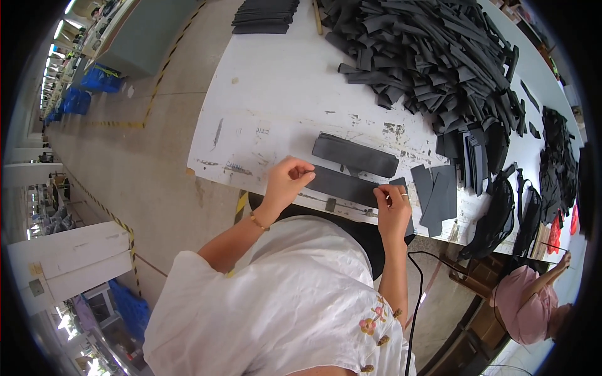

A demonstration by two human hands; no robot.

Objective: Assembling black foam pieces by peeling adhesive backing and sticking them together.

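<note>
A long black strip [343,186] is stretched flat between my two hands at the near edge of the table. My left hand [289,180] pinches its left end between thumb and fingers. At the other end, my right hand [392,205] grips the strip the same way. Just beyond it lies a neat stack of similar black strips [354,155]. To the right of my right hand, several loose dark grey pieces [434,197] overlap on the table. Whether the strips are fabric or foam, I cannot tell.
A big heap of black strips [426,56] covers the far right of the white table [251,100]. Another stack [266,15] stands at the far left. Black items [495,216] hang over the right edge. A person in pink [527,301] is at lower right. A black cable [414,294] hangs beside me.
</note>
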